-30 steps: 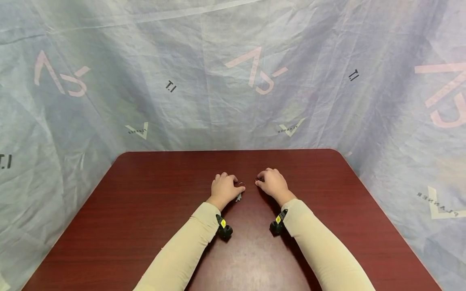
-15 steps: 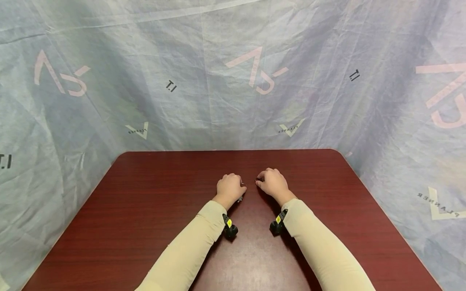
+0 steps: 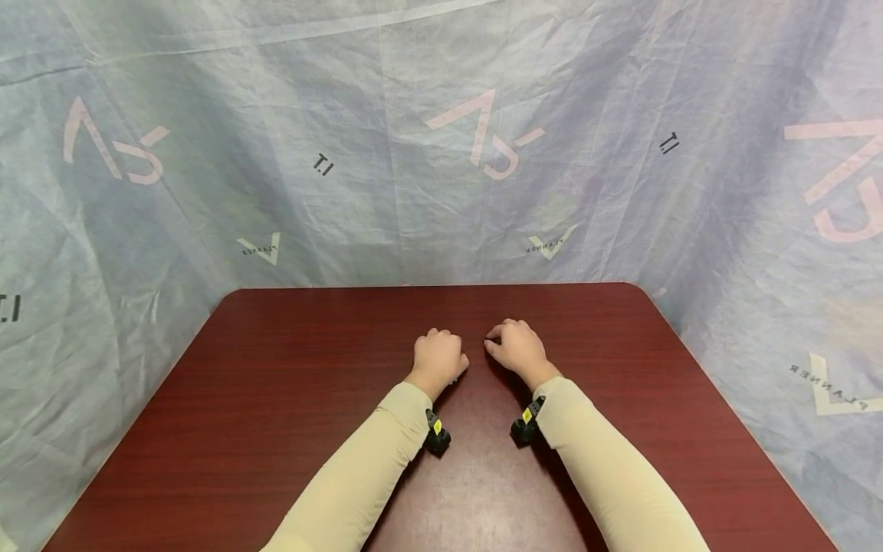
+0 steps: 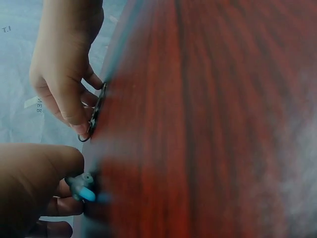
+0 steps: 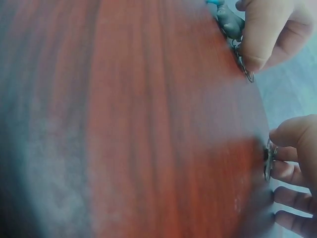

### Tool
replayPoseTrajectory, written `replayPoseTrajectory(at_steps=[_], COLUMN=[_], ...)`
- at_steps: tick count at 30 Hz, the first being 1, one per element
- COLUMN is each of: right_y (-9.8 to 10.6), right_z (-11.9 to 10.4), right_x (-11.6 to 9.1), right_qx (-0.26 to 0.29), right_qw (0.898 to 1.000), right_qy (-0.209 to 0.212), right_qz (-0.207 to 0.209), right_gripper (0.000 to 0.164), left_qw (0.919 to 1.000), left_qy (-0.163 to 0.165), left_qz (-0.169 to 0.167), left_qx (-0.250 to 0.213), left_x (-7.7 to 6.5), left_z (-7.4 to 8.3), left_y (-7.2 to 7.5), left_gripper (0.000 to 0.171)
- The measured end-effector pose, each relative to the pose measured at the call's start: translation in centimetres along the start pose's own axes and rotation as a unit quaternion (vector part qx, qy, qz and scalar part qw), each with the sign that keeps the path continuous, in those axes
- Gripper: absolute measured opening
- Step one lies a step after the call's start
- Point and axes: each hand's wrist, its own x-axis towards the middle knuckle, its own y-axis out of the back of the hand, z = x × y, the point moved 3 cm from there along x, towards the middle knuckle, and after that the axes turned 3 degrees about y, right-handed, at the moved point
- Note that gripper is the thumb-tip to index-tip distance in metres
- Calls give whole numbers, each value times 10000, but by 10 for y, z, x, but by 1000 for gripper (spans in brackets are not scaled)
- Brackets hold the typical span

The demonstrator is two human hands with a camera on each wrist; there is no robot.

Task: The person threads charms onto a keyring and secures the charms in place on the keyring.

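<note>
My left hand (image 3: 439, 358) pinches a keychain with a small grey animal-like figurine (image 5: 230, 22) that has a blue part. Its short chain and metal ring (image 5: 245, 67) stick out past the thumb in the right wrist view. From the head, the keychain is almost wholly hidden under that hand. A short way to the right, my right hand (image 3: 517, 346) pinches a small dark metal clasp with a ring (image 4: 94, 111) between thumb and fingers, low over the table. The two metal pieces are apart. The exact shape of the clasp is hard to tell.
Both hands work over the far half of a dark red wood-grain table (image 3: 310, 353). Behind its far edge and along the sides hangs a grey printed cloth (image 3: 386, 192). A black camera sits on each wrist.
My left hand has moved slightly right, nearer the right hand, and its fingers have closed over the keychain, which showed beside the thumb earlier. The right hand stays almost still.
</note>
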Motion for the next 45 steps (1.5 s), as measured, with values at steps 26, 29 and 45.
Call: replayPoseTrajectory(at_steps=[26,29,45], right_y=[-4,-3,3], right_z=[7,9,3], right_x=[-4,-6,-8], right_qx=[516,929,1848], right_qw=[9968,9930,9702], right_qy=[-175,-231,204], right_qz=[588,695,1552], right_gripper=[24,25,20], left_qw=[9671,9526,8268], left_qy=[899,1062,1209], left_qz=[456,518,731], left_qx=[-2334,-2802,-5444], left_x=[-7,-8,-9], left_z=[-21,-23,-34], left_y=[-4,-2,1], left_gripper=[16,16,17])
